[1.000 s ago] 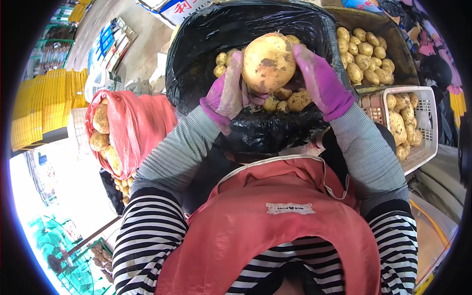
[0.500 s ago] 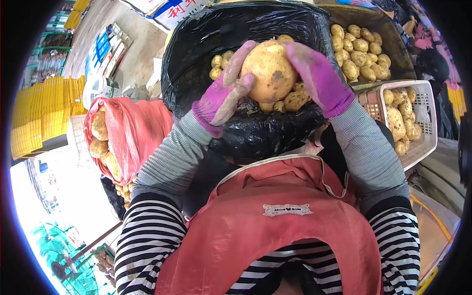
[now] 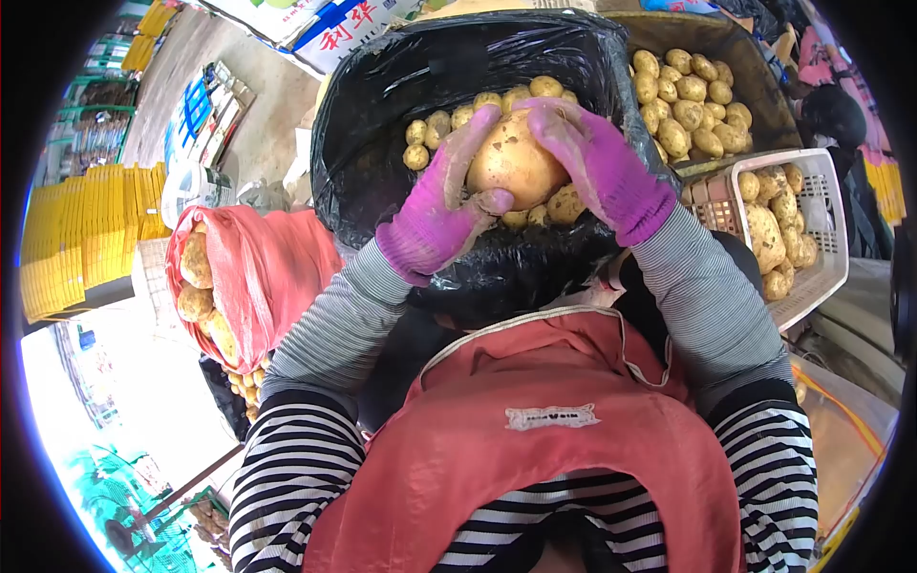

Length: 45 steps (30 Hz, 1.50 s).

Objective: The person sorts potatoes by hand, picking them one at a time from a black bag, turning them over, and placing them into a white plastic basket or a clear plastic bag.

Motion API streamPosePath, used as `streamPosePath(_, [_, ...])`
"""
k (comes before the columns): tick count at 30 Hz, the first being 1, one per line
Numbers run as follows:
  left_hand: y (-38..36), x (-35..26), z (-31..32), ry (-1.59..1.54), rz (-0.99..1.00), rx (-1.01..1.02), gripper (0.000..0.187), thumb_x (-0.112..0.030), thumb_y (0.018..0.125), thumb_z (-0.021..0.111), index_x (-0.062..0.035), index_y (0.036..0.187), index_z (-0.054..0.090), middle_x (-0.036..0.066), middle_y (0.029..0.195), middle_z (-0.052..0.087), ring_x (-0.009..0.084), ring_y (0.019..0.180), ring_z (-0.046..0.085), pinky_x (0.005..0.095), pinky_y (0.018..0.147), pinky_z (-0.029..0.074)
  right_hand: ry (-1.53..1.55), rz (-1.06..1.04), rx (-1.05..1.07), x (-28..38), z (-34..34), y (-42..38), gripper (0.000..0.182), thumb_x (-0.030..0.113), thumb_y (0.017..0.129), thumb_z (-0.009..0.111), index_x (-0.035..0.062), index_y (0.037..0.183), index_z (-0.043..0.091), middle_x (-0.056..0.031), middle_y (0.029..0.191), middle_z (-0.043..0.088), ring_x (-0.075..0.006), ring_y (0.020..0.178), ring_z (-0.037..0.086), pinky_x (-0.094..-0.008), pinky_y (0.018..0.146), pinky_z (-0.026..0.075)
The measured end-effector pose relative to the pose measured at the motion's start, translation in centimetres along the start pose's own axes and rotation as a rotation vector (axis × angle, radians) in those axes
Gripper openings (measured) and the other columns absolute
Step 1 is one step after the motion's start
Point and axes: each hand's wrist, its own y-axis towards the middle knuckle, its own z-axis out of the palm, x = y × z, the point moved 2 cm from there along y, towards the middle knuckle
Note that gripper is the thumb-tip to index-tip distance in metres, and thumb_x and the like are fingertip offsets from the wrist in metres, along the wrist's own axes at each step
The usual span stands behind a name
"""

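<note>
A large potato (image 3: pixel 516 162) with specks of dirt is clasped between my two gloved hands, over a container lined with a black plastic bag (image 3: pixel 382 105). My left hand (image 3: pixel 451 196), in a soiled purple glove, closes on the potato's left side with the thumb along its lower edge. On its upper right, my right hand (image 3: pixel 597 167) wraps its fingers round it in a matching glove. Smaller potatoes (image 3: pixel 546 87) lie in the bag behind and below the big one; some are hidden by my hands.
To the right stand a dark bin (image 3: pixel 764 95) of potatoes and a white plastic basket (image 3: pixel 833 229) with more. On the left is a red mesh sack (image 3: pixel 272 267) of large potatoes. A white bucket (image 3: pixel 186 186) and yellow folded crates (image 3: pixel 86 234) sit beyond it.
Both hands have lowered slightly with the large potato, and it has been turned, showing a different side. My right fingers now curl over its top. More small potatoes show behind it.
</note>
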Motion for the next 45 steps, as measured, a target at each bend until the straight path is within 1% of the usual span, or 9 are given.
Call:
streamPosePath(8, [0.2,0.2,0.6,0.06,0.054,-0.052,0.082,-0.043,0.09,0.066,0.0015,0.147,0.028,0.021,0.143,0.04,0.032,0.134,0.04,0.0409,0.111,0.032,0.043,0.09,-0.05,-1.6,-1.8,0.3,0.051,0.042,0.104,0.037,0.0009,0.126,0.059,-0.0091,0.113,0.065,-0.0164,0.102,0.063,-0.0287,0.088,0.052])
streamPosePath(15, [0.1,0.8,0.0,-0.623,-0.515,-0.242,0.071,-0.052,0.098,0.045,0.0019,0.143,0.036,0.015,0.132,0.051,0.0235,0.118,0.051,0.0368,0.102,0.04,0.699,0.13,0.124,-2.2,1.9,0.1,0.052,0.039,0.102,0.044,0.0039,0.14,0.041,-0.0115,0.129,0.056,-0.0224,0.114,0.059,-0.0384,0.096,0.05])
streamPosePath(21, [0.3,2.1,-1.1,0.021,-0.301,-0.127,0.041,-0.033,0.103,0.042,-0.0005,0.122,0.058,0.008,0.099,0.064,0.0134,0.09,0.06,0.0263,0.077,0.049,1.065,0.17,0.107,-3.2,1.5,-0.9,0.045,0.039,0.095,0.054,0.0122,0.131,0.051,-0.0084,0.122,0.06,-0.0206,0.105,0.064,-0.0394,0.088,0.054])
streamPosePath(26, [0.4,2.3,0.0,-0.346,-0.419,-0.251,0.057,-0.036,0.102,0.047,0.0031,0.141,0.037,0.016,0.123,0.057,0.0188,0.101,0.06,0.0284,0.089,0.049,0.225,-0.658,-0.421,3.2,-8.5,-5.9,0.057,0.046,0.091,0.058,0.0055,0.13,0.049,-0.0151,0.123,0.06,-0.0266,0.111,0.062,-0.0438,0.093,0.052])
streamPosePath(29, [0.5,2.1,-0.2,-0.374,-0.425,-0.287,0.059,-0.037,0.101,0.048,0.0035,0.141,0.037,0.017,0.124,0.057,0.0191,0.103,0.06,0.0282,0.091,0.048,1.043,-0.35,-0.22,3.5,-17.2,-10.6,0.056,0.045,0.092,0.05,0.0059,0.131,0.047,-0.0161,0.123,0.058,-0.0328,0.111,0.06,-0.0508,0.089,0.052])
streamPosePath(33, [0.1,3.4,-0.6,-0.384,-0.461,-0.273,0.06,-0.038,0.1,0.05,0.0032,0.142,0.037,0.017,0.125,0.057,0.0206,0.105,0.061,0.0291,0.093,0.048,0.859,-0.026,-1.112,-4.3,-25.9,-17.8,0.058,0.049,0.092,0.048,0.0078,0.134,0.047,-0.0128,0.136,0.051,-0.0335,0.124,0.051,-0.0566,0.099,0.044])
streamPosePath(37, [-0.1,4.0,0.2,-0.367,-0.585,-0.264,0.054,-0.029,0.1,0.052,0.0032,0.141,0.039,0.015,0.125,0.058,0.0197,0.104,0.061,0.029,0.092,0.049,-1.194,0.31,-1.117,-9.1,-32.1,-23.3,0.064,0.043,0.078,0.076,0.0017,0.123,0.057,-0.0134,0.116,0.066,-0.0267,0.11,0.063,-0.0374,0.095,0.05])
streamPosePath(41, [-0.2,8.5,0.0,-0.411,-0.634,-0.148,0.054,-0.035,0.101,0.049,0.0004,0.141,0.039,0.014,0.123,0.058,0.0182,0.105,0.06,0.0303,0.093,0.049,0.848,-0.138,-1.249,-2.8,-28.3,-16.8,0.063,0.034,0.093,0.057,-0.0086,0.137,0.04,-0.0284,0.142,0.042,-0.037,0.134,0.041,-0.0476,0.112,0.035])
streamPosePath(45, [1.3,11.7,0.5,-0.407,-0.837,-0.035,0.05,-0.034,0.101,0.049,-0.0018,0.138,0.043,0.01,0.119,0.06,0.0151,0.1,0.06,0.0277,0.089,0.051,0.796,-0.172,-0.619,4.2,-17.5,-10.9,0.066,0.032,0.101,0.041,-0.0068,0.149,0.017,-0.0292,0.153,0.021,-0.0377,0.145,0.02,-0.0483,0.117,0.025])
